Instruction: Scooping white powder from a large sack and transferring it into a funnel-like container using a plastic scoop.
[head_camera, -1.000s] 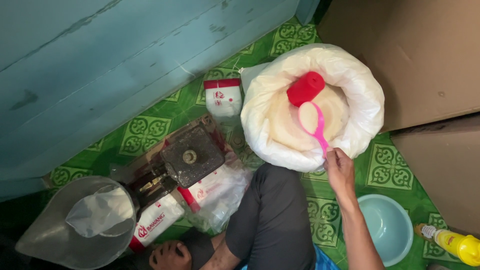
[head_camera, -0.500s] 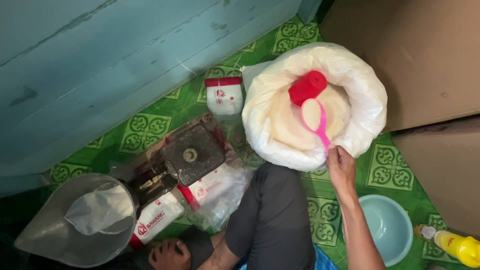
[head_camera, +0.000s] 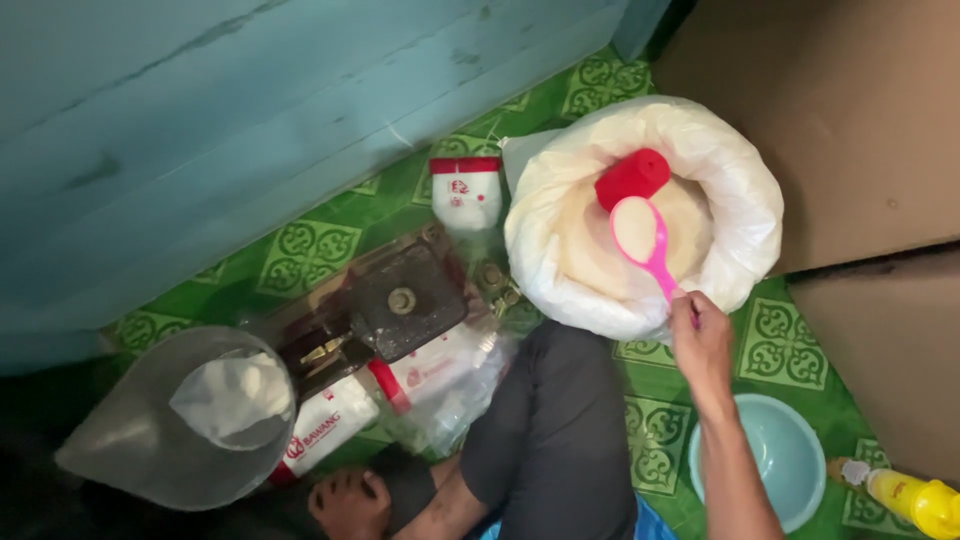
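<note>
Green patterned floor matting (head_camera: 300, 250) runs along a blue wooden wall (head_camera: 250, 110), with brown cardboard (head_camera: 850, 120) to the right. At its edge, the right hand (head_camera: 702, 340) is clenched around the handle of a pink plastic spoon (head_camera: 645, 240), whose bowl carries white powder above the open white plastic sack of flour (head_camera: 560, 250). A red plastic cup (head_camera: 632, 177) lies inside the sack, just beside the spoon. The left hand (head_camera: 348, 502) rests on the floor with fingers curled, holding nothing, near a clear plastic bag (head_camera: 160, 430). A pale blue bowl (head_camera: 790, 450) sits below the right forearm.
</note>
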